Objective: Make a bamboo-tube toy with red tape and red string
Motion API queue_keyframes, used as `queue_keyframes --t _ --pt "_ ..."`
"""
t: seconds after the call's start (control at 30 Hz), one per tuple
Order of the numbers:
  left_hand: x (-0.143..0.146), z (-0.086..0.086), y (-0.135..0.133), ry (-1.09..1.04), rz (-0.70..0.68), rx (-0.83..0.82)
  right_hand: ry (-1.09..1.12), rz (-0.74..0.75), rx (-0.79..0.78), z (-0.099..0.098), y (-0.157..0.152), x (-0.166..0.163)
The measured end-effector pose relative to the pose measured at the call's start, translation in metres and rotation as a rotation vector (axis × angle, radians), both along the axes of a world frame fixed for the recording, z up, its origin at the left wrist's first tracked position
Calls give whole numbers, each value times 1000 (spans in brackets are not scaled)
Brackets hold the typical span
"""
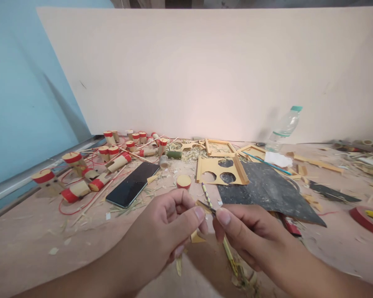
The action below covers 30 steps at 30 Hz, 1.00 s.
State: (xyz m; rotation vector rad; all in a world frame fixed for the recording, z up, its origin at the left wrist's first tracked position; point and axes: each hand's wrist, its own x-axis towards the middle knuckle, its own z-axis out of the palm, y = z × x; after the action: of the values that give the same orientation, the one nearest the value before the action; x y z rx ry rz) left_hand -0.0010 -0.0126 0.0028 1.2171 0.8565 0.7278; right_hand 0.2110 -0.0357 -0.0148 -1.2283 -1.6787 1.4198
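Note:
My left hand (pixel 170 225) is closed in a pinch on a small pale bamboo piece (pixel 196 237) at the bottom centre. My right hand (pixel 245 231) is closed round a thin yellow-green tool (pixel 207 195), whose dark tip touches the bamboo piece between my two thumbs. The tool's shaft runs down through my right fist and out below it. Both hands hover just above the dusty board floor (pixel 34 244).
A black phone (pixel 132 184) lies left of my hands. Several red-taped bamboo cylinders (pixel 77 188) with red wire lie at the left. A cut-out wooden panel (pixel 219 169), dark sheet (pixel 267 190), plastic bottle (pixel 284 128) and red tape roll (pixel 368 219) lie ahead and right.

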Motion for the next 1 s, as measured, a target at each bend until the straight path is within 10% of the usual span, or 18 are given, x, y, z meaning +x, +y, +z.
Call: queue_keyframes --t 1.0 --pt "-1 -4 -3 296 -48 121 38 -107 -19 16 4 -11"
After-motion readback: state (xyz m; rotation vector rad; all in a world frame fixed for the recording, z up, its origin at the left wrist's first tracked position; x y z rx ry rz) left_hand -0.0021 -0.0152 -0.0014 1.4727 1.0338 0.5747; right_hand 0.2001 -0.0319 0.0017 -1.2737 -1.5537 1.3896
